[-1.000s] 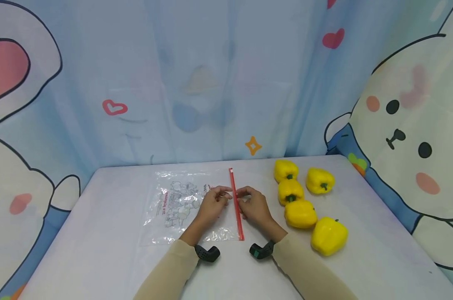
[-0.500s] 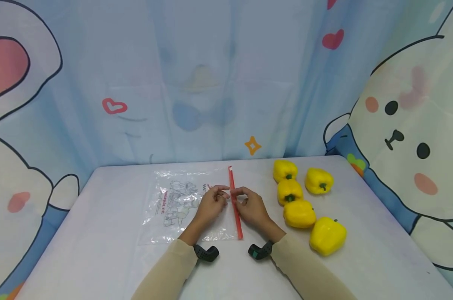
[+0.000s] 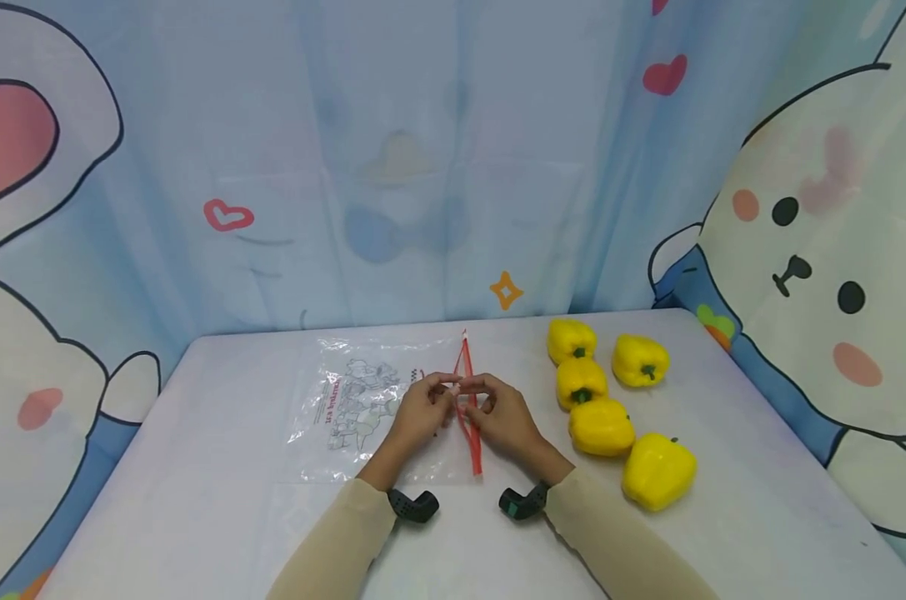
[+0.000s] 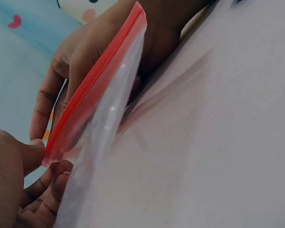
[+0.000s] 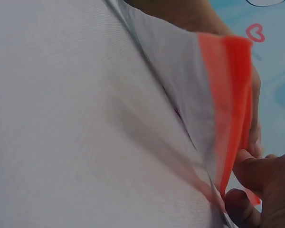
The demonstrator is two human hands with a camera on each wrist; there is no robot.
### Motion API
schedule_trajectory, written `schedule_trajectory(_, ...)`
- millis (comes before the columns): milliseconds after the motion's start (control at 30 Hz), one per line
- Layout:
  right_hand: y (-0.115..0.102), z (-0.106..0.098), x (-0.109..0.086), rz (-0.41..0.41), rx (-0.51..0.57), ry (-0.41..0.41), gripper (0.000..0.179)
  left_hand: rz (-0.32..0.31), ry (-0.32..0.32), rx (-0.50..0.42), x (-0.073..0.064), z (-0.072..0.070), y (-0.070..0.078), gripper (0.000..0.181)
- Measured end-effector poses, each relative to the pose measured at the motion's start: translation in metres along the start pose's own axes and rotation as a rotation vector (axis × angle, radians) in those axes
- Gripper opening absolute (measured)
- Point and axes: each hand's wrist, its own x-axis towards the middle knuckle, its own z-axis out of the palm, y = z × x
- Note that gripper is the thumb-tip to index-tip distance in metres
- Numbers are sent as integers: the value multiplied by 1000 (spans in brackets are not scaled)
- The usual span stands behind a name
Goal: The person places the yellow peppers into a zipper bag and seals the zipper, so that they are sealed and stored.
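Note:
A clear printed zip bag (image 3: 362, 408) lies flat on the table, its red zip edge (image 3: 475, 454) on the right. The red edge stands parted into two strips near the hands. My left hand (image 3: 421, 412) pinches the red edge between thumb and fingers; in the left wrist view the thumb (image 4: 33, 154) meets the strip's end. Across from it, my right hand (image 3: 508, 414) pinches the red edge too, with its thumb (image 5: 251, 171) on the strip in the right wrist view. The fingertips of both hands come close together, partly hiding the bag's mouth.
Several yellow bell peppers (image 3: 601, 427) sit right of the hands, one (image 3: 658, 473) nearest the right forearm. The white table (image 3: 220, 433) ends at a blue cartoon curtain (image 3: 272, 275). Each wrist wears a black camera.
The red edge has parted from one line into two strips. The right fingers have shifted slightly left toward the left fingers. The peppers have stayed put.

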Motion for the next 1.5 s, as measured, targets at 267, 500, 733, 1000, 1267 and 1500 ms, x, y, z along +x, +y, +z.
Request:
schedule_trajectory(267,4,2,-5,-41,-181,52,19,-40,12,42,-2,4,-3,23)
schedule_trajectory(500,0,-2,-4,-63,-528,89,19,-38,38,54,0,3,0,26)
schedule_trajectory(733,-1,-7,-4,93,-480,58,27,-114,28,-198,1,-5,5,30)
schedule_trajectory(1000,-4,-8,0,169,-429,29,22,-126,114,-870,-11,-30,41,38)
schedule_trajectory(1267,-9,-3,4,215,-451,10,21,8,-73,-1333,-38,-60,32,48)
schedule_trajectory(1500,-11,-8,4,247,-453,-5,26,-78,-90,-1274,-47,-70,3,35)
